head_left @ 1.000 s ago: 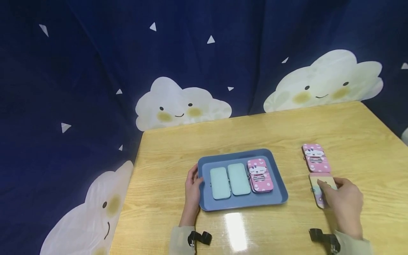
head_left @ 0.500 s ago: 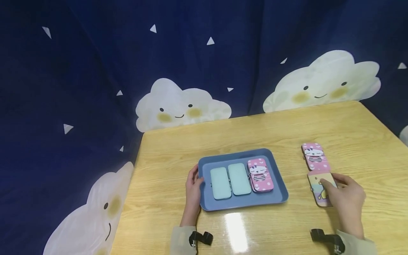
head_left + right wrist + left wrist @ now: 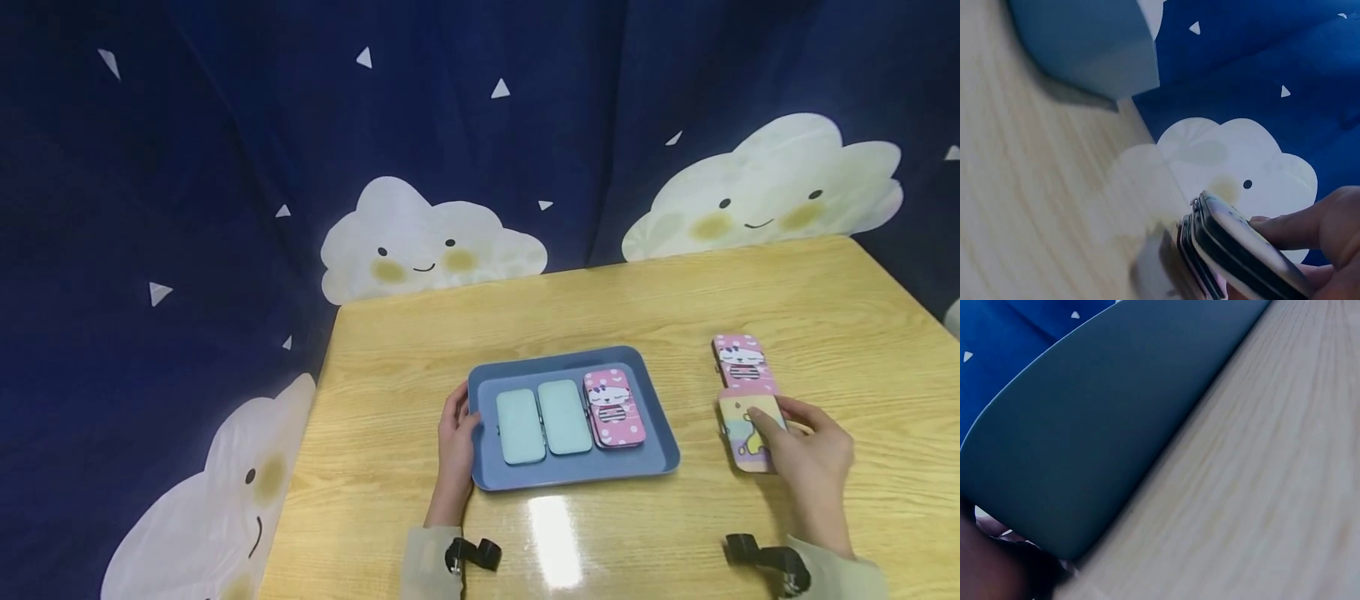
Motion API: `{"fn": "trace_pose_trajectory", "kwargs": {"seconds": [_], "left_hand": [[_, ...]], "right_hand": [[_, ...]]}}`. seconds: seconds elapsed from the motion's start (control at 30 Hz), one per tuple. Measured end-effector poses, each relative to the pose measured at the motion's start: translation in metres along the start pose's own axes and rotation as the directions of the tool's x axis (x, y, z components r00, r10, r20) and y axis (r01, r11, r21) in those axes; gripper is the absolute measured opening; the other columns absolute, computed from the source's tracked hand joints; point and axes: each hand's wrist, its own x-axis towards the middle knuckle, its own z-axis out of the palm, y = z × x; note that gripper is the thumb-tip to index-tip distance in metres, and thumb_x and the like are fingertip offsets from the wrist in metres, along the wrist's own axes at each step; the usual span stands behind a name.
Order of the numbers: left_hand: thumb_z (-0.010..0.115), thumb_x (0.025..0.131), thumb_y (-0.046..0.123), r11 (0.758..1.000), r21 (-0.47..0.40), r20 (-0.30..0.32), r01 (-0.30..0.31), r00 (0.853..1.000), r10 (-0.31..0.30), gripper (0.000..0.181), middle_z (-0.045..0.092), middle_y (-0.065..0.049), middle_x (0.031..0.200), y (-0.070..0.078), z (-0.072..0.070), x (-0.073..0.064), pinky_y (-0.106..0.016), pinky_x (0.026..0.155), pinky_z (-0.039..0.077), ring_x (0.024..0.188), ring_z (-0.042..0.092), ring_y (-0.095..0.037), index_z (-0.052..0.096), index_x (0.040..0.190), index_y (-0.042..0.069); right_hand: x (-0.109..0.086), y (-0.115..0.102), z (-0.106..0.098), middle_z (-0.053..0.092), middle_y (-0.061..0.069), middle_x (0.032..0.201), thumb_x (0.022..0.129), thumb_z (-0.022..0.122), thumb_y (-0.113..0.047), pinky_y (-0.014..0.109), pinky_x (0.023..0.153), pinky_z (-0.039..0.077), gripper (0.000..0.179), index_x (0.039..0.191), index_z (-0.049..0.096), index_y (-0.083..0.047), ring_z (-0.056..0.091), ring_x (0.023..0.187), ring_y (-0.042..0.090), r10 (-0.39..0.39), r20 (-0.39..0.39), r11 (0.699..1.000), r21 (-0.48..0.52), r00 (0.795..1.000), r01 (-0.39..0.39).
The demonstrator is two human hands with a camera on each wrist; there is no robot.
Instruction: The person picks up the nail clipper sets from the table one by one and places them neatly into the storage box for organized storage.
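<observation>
Right hand (image 3: 813, 454) pinches the yellow tin (image 3: 745, 440), right of the tray (image 3: 573, 481) at the loose pink tin's (image 3: 741, 358) near end; left hand (image 3: 454, 442) grips the tray's left wall. Tin's probably light, stiff, slick: take long edges.

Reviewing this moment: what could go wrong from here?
The right hand holds the pastel case by one side, so it might tilt or slip. In the head view, its far end meets or overlaps the pink case beyond it and could knock that askew. The left hand is at the edge of the blue tray; a jerk there might slide the mint cases inside.
</observation>
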Motion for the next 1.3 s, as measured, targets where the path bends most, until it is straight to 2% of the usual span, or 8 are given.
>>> {"fn": "trace_pose_trajectory", "kwargs": {"seconds": [0.13,0.3,0.5,0.6,0.83,0.9,1.07,1.3], "left_hand": [[0.045,0.093,-0.003,1.0,-0.004,0.003,-0.001,1.0,0.001,0.055,0.044,-0.015,0.15,0.001,0.0,0.001,-0.044,0.114,0.028,0.142,0.036,-0.028,0.041,0.147,0.003],[0.046,0.093,-0.003,1.0,-0.003,-0.002,-0.001,1.0,0.001,0.055,0.044,-0.016,0.15,0.001,0.0,0.0,-0.045,0.114,0.028,0.142,0.037,-0.029,0.041,0.148,0.003],[0.046,0.093,-0.003,1.0,0.003,-0.007,0.011,1.0,-0.011,0.055,0.045,-0.015,0.149,-0.001,-0.002,0.0,-0.043,0.113,0.03,0.141,0.038,-0.027,0.042,0.148,0.004],[0.046,0.093,-0.003,1.0,-0.001,-0.006,0.013,1.0,-0.013,0.055,0.045,-0.015,0.149,-0.001,-0.002,0.001,-0.043,0.113,0.03,0.141,0.038,-0.027,0.042,0.147,0.004],[0.046,0.093,-0.003,1.0,-0.003,-0.011,0.014,1.0,-0.014,0.055,0.044,-0.015,0.15,0.0,-0.002,0.001,-0.044,0.114,0.028,0.142,0.036,-0.028,0.042,0.148,0.004],[0.046,0.093,-0.003,1.0,-0.005,-0.01,0.015,1.0,-0.015,0.056,0.043,-0.015,0.151,0.0,-0.002,0.001,-0.044,0.114,0.028,0.142,0.036,-0.028,0.042,0.148,0.004],[0.046,0.093,-0.003,1.0,-0.009,-0.008,0.015,1.0,-0.015,0.056,0.043,-0.015,0.151,0.0,-0.001,0.001,-0.044,0.114,0.027,0.142,0.036,-0.027,0.042,0.148,0.004],[0.046,0.092,-0.003,1.0,-0.002,-0.005,0.014,1.0,-0.014,0.056,0.044,-0.015,0.15,0.001,-0.001,0.001,-0.044,0.114,0.029,0.142,0.036,-0.028,0.042,0.148,0.004]], "right_hand": [[-0.003,-0.006,0.004,0.048,-0.016,0.103,0.086,0.078,-0.029,0.015,0.053,0.048,0.058,0.138,0.058,-0.013,0.055,0.067,-0.007,0.028,0.005,0.996,0.089,1.0,-0.028],[-0.008,-0.014,0.01,0.049,-0.016,0.102,0.084,0.08,-0.03,0.015,0.052,0.044,0.052,0.131,0.063,-0.015,0.052,0.068,-0.004,0.026,-0.008,0.993,0.115,1.0,-0.025],[-0.013,-0.022,0.018,0.052,-0.013,0.101,0.083,0.08,-0.021,0.016,0.049,0.046,0.045,0.125,0.065,-0.015,0.054,0.063,-0.004,0.022,0.01,0.975,0.222,1.0,-0.024],[-0.016,-0.025,0.021,0.053,-0.011,0.098,0.083,0.081,-0.02,0.016,0.047,0.045,0.041,0.121,0.065,-0.017,0.053,0.059,-0.003,0.011,0.013,0.969,0.245,1.0,-0.014],[-0.02,-0.032,0.027,0.057,-0.01,0.085,0.083,0.08,-0.02,0.018,0.047,0.045,0.049,0.128,0.063,-0.012,0.054,0.056,-0.001,-0.022,0.018,0.975,0.223,1.0,0.017],[-0.021,-0.034,0.027,0.057,-0.01,0.087,0.084,0.08,-0.021,0.017,0.047,0.045,0.043,0.124,0.064,-0.016,0.054,0.056,-0.001,-0.021,0.018,0.976,0.219,1.0,0.017],[-0.024,-0.037,0.029,0.056,-0.008,0.096,0.083,0.08,-0.017,0.017,0.047,0.046,0.035,0.115,0.065,-0.019,0.057,0.058,-0.001,-0.033,0.031,0.954,0.299,0.999,0.023],[-0.026,-0.041,0.035,0.054,-0.007,0.102,0.083,0.08,-0.014,0.015,0.052,0.048,0.04,0.12,0.065,-0.013,0.059,0.064,-0.002,-0.057,0.012,0.95,0.309,0.998,0.05]]}}
